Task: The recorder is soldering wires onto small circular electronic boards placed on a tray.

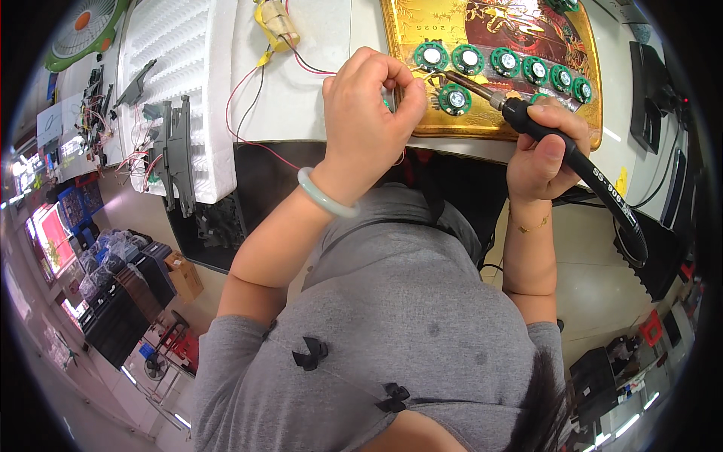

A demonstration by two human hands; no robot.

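My left hand [369, 113] is closed in a pinch at the left edge of a gold tin tray [482, 129]. A thin pale strand, apparently a wire, shows at its fingertips, and a bit of green shows between the fingers. What else it holds is hidden. My right hand [548, 154] grips a black soldering iron [584, 167], its tip pointing left over the tray. Close to that tip are two small round speakers with green rims, an upper speaker [431, 56] and a lower speaker [455, 99]. Several more speakers [535, 70] lie in a row to the right.
A yellow-wrapped battery pack [280, 26] with red and black wires lies left of the tray. Farther left stands a white foam tray [177, 56] with dark grey plastic parts [177, 154]. A green fan [83, 30] is at far left; a dark stand [649, 98] is at right.
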